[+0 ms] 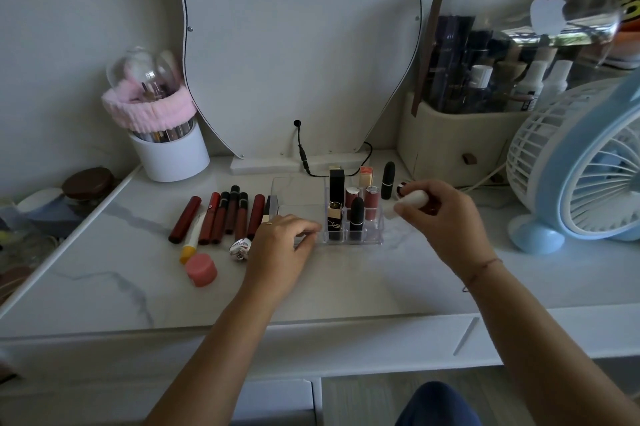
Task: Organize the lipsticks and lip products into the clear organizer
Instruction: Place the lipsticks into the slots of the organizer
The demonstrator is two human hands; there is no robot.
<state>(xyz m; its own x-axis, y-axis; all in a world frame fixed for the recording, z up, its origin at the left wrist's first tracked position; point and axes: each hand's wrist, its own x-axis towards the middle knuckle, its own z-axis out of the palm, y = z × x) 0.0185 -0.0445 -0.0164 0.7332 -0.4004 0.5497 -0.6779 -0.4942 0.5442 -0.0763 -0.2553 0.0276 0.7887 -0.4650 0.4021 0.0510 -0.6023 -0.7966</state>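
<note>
Lipsticks (356,218) stand upright in the right-hand cells of the clear organizer (298,192) on the worktop (104,270), and a row of lip-gloss tubes (225,214) lies just beside its left wall. All are judged light, rigid and smooth-cased, so liable to roll or tip. The right hand (446,218) has its fingers curled round a white tube (414,200) near the organizer's right side; such items are best taken mid-barrel, not by the cap. The left hand (280,245) sets bent fingers against the front wall — whether they pinch it cannot be told.

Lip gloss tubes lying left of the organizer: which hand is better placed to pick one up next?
Probably left. The left hand rests empty beside the tubes; the right hand grips a white lipstick across the organizer.
</note>
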